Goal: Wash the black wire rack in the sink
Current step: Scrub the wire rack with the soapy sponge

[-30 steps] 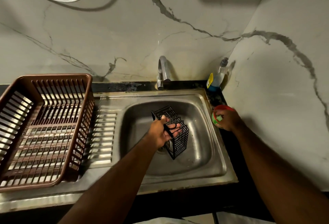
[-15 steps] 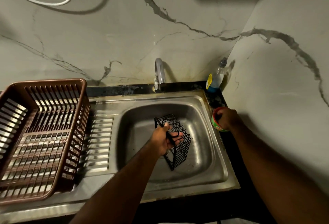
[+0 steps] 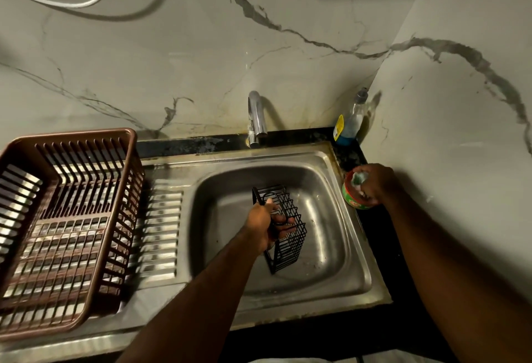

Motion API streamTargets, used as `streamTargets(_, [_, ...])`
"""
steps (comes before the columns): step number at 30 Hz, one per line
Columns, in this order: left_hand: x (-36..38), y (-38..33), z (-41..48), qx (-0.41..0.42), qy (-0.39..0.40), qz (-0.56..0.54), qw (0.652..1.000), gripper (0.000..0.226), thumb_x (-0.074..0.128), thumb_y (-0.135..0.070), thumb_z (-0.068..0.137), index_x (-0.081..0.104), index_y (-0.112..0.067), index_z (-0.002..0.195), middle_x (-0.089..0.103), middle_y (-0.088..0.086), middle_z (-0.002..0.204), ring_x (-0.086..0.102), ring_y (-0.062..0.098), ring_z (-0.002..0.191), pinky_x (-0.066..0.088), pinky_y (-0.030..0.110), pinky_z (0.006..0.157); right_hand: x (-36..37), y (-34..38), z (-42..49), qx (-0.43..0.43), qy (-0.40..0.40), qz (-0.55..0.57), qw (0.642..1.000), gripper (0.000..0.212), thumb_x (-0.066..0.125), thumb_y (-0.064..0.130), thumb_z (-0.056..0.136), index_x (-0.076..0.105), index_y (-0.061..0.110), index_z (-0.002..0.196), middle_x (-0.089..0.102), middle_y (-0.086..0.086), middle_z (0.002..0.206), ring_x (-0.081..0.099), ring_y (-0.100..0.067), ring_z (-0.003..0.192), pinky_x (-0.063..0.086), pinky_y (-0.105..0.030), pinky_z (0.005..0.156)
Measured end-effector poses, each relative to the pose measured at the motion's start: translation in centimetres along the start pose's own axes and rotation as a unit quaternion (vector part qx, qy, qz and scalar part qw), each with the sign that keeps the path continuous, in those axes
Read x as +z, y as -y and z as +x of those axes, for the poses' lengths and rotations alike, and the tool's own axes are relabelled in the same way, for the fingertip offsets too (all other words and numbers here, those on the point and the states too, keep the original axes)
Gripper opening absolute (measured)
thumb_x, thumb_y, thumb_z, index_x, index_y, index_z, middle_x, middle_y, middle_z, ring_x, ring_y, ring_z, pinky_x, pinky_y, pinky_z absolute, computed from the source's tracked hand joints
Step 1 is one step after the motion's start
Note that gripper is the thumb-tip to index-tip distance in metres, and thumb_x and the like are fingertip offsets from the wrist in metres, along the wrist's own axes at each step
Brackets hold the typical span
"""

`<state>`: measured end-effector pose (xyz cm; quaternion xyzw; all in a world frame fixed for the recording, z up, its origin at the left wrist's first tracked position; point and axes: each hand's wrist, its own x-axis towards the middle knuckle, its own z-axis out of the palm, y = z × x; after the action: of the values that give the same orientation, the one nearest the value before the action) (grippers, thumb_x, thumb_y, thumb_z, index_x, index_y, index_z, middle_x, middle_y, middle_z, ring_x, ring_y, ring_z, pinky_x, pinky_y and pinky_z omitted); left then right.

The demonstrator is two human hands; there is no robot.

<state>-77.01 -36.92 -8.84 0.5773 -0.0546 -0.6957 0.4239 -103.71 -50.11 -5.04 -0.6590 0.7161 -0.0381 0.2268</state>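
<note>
My left hand [image 3: 266, 223] grips the black wire rack [image 3: 286, 243] and holds it tilted over the steel sink basin [image 3: 325, 212]. The fingers pass through the rack's wires. At the sink's right edge my right hand [image 3: 375, 184] rests on a small round green and red tub [image 3: 352, 197], its fingers closed on a pale green scrubber [image 3: 358, 179] inside it. The chrome tap [image 3: 256, 120] stands behind the basin, and no water is running from it.
A brown plastic dish basket [image 3: 63, 218] sits on the ribbed draining board [image 3: 161, 236] at the left. A dish soap bottle [image 3: 349, 123] stands in the back right corner. Marble walls close in behind and on the right. A white cable [image 3: 86, 2] hangs top left.
The view has tilted a little. My right hand has shifted on the tub, so the pale green scrubber now shows under its fingers. The left hand still holds the rack over the basin.
</note>
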Motion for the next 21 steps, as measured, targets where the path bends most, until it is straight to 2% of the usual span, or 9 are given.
streamTargets(2, [-0.2, -0.2, 0.3, 0.005, -0.022, 0.021, 1.0, 0.027, 0.034, -0.035, 0.111, 0.047, -0.011, 0.114, 0.065, 0.018, 0.078, 0.071, 0.033, 0.059, 0.039, 0.02, 0.038, -0.8, 0.1, 0.0, -0.004, -0.007, -0.005, 1.0, 0.053, 0.079, 0.012, 0.079, 0.066, 0.021, 0.13, 0.064, -0.011, 0.132, 0.06, -0.032, 0.12, 0.047, -0.032, 0.101])
streamTargets(4, [-0.5, -0.2, 0.7, 0.018, -0.066, 0.032, 0.997, 0.027, 0.033, -0.035, 0.111, 0.046, -0.012, 0.116, 0.064, 0.015, 0.077, 0.068, 0.028, 0.053, 0.035, 0.016, 0.036, -1.2, 0.3, 0.1, 0.0, -0.011, -0.011, 1.0, 0.046, 0.078, 0.008, 0.079, 0.07, 0.018, 0.124, 0.066, -0.012, 0.128, 0.061, -0.033, 0.117, 0.048, -0.034, 0.098])
streamTargets(6, [-0.7, -0.2, 1.1, 0.04, -0.115, 0.055, 0.991, 0.028, 0.032, -0.036, 0.111, 0.046, -0.013, 0.121, 0.063, 0.011, 0.074, 0.067, 0.026, 0.051, 0.032, 0.017, 0.035, -1.1, 0.5, 0.0, 0.013, -0.004, -0.011, 1.0, 0.041, 0.077, 0.008, 0.08, 0.071, 0.016, 0.119, 0.067, -0.014, 0.125, 0.061, -0.035, 0.115, 0.049, -0.035, 0.096])
streamTargets(10, [-0.7, 0.2, 1.7, 0.074, -0.159, 0.116, 0.978, 0.03, 0.032, -0.037, 0.111, 0.046, -0.013, 0.121, 0.062, 0.011, 0.078, 0.059, 0.018, 0.038, 0.035, 0.02, 0.036, -0.2, 0.8, -0.4, 0.035, -0.006, -0.024, 0.999, 0.047, 0.081, 0.015, 0.076, 0.068, 0.008, 0.121, 0.066, -0.018, 0.125, 0.062, -0.036, 0.114, 0.051, -0.036, 0.094])
streamTargets(14, [-0.3, 1.1, 2.0, 0.103, -0.173, 0.144, 0.969, 0.029, 0.037, -0.037, 0.109, 0.047, -0.011, 0.12, 0.062, 0.017, 0.096, 0.059, 0.02, 0.053, 0.048, 0.028, 0.04, 0.0, 0.4, -0.7, 0.05, -0.015, -0.029, 0.998, 0.051, 0.081, 0.019, 0.076, 0.065, 0.001, 0.121, 0.065, -0.021, 0.124, 0.062, -0.038, 0.114, 0.052, -0.037, 0.092])
streamTargets(18, [-0.1, 1.8, 2.2, 0.125, -0.176, 0.155, 0.964, 0.027, 0.038, -0.037, 0.109, 0.048, -0.013, 0.115, 0.066, 0.026, 0.108, 0.057, 0.019, 0.054, 0.044, 0.025, 0.038, -1.5, 0.9, -0.6, 0.058, -0.026, -0.004, 0.998, 0.047, 0.083, 0.016, 0.073, 0.07, 0.002, 0.116, 0.068, -0.021, 0.12, 0.064, -0.038, 0.11, 0.052, -0.034, 0.089])
streamTargets(21, [0.0, 2.0, 2.3, 0.126, -0.184, 0.163, 0.961, 0.026, 0.037, -0.037, 0.109, 0.048, -0.014, 0.116, 0.065, 0.023, 0.107, 0.056, 0.019, 0.057, 0.042, 0.023, 0.036, -2.8, 1.4, -0.5, 0.097, -0.003, 0.036, 0.995, 0.055, 0.09, 0.012, 0.067, 0.071, 0.004, 0.118, 0.069, -0.016, 0.12, 0.065, -0.034, 0.112, 0.053, -0.032, 0.091])
